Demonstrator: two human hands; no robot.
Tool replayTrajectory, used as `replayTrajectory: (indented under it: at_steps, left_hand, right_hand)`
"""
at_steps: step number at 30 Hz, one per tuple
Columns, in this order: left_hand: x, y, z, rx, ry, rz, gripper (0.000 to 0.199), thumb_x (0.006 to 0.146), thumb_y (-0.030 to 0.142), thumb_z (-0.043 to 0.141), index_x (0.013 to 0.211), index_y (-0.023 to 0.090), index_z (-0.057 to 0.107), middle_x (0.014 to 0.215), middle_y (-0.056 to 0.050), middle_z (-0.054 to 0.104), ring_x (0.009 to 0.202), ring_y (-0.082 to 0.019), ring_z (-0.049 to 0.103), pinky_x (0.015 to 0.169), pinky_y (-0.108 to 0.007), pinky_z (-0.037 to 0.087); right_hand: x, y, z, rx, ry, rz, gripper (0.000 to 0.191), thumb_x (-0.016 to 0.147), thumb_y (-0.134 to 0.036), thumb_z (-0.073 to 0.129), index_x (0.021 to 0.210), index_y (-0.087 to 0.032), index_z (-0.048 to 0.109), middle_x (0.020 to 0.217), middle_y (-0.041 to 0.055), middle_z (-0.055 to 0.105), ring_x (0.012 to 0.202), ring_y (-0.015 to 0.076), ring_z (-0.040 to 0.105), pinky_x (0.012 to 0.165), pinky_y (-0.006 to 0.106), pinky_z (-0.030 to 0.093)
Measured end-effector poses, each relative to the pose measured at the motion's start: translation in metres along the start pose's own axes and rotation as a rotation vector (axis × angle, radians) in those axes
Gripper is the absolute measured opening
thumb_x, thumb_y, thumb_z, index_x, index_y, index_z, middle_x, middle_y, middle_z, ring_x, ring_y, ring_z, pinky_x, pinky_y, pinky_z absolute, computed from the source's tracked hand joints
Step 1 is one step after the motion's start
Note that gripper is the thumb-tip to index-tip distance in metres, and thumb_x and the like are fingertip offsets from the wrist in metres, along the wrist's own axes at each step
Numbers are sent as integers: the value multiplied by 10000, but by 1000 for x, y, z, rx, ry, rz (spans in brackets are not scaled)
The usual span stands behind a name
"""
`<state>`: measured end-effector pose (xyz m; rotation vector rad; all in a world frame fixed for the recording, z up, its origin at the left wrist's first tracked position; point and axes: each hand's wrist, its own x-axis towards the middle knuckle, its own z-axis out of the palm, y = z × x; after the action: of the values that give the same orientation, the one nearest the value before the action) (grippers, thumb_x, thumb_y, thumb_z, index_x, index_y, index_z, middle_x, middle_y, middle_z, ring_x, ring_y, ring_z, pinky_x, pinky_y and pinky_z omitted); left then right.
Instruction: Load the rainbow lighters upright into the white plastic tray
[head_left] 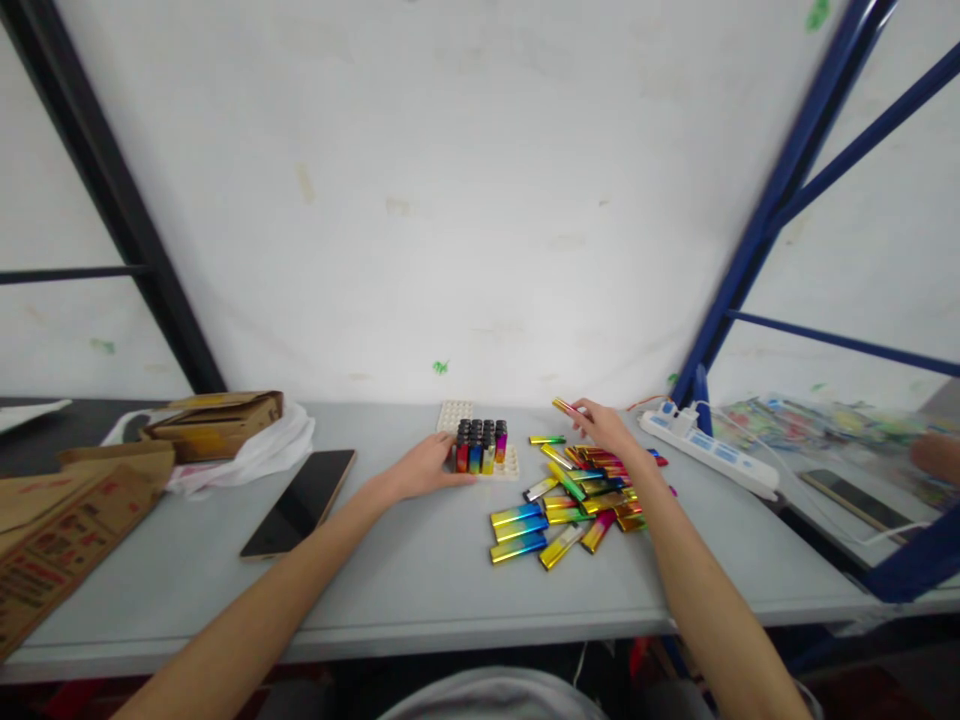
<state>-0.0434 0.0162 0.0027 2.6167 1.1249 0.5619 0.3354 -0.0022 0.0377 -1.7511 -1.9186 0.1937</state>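
Head view: left hand comes in from the lower left, forearm slanting up and inward over the pale grey tabletop; palm side toward the block, fingers and thumb spread partway, fingers at the block's left side, thumb reaching along its near edge. It has nothing lifted. Right hand comes from the lower right, forearm slanting up and leftward above the loose pile; fingers closed in a pinch on a slim, shiny red-and-gold piece, gripped near its right end. Held piece lies left of the right hand's knuckles, to the right of the left hand and beyond the pile; raised or resting, hard to tell. Long axis runs left to right, slightly aslant, free end pointing left and away from the wearer. Between the hands, nearer the left: compact block of upright, black-topped, metallic multicoloured lighters, long axes vertical, on a white tray with a grid of holes. Loose pile of flat, shiny rainbow-coloured pieces under and left of the right forearm, axes mixed; three blue-and-yellow ones lie roughly parallel at its near-left edge, pointing mostly sideways.
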Motion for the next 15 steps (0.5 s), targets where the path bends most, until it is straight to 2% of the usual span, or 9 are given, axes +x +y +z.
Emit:
replayTrajectory:
  at_steps: [3, 7, 10, 15]
  left_hand:
    - [0, 1, 0, -14, 4, -6, 607, 775, 679, 717, 1073, 152, 674, 1081, -130, 687, 986, -308, 640, 918, -400, 517]
    - [0, 4, -2, -17, -3, 1, 578, 784, 655, 721, 1075, 158, 679, 1112, -125, 691, 1029, -307, 638, 959, -394, 506]
    - [0, 6, -3, -14, -10, 9, 578, 791, 656, 714, 1082, 157, 683, 1123, -124, 691, 1043, -307, 636, 968, -387, 505]
    - [-1, 7, -3, -26, -10, -9, 634, 780, 663, 719, 1134, 139, 679, 1119, -136, 690, 1027, -321, 640, 963, -412, 508]
  right_hand:
    - [0, -16, 0, 196, 98, -104, 450, 985, -520, 499, 1174, -181, 726, 822, 41, 747, 680, 170, 633, 682, 268, 463]
    - [3, -36, 11, 517, 182, -177, 478, 865, -628, 641, 951, -171, 750, 776, 43, 706, 683, 172, 565, 657, 284, 443]
    - [2, -53, 26, 767, 137, -124, 504, 833, -685, 649, 782, -184, 662, 706, 20, 644, 651, 151, 537, 643, 275, 456]
    - [-8, -81, 48, 1078, -57, -94, 489, 868, -719, 586, 860, -231, 548, 784, -4, 622, 672, 142, 580, 623, 265, 493]
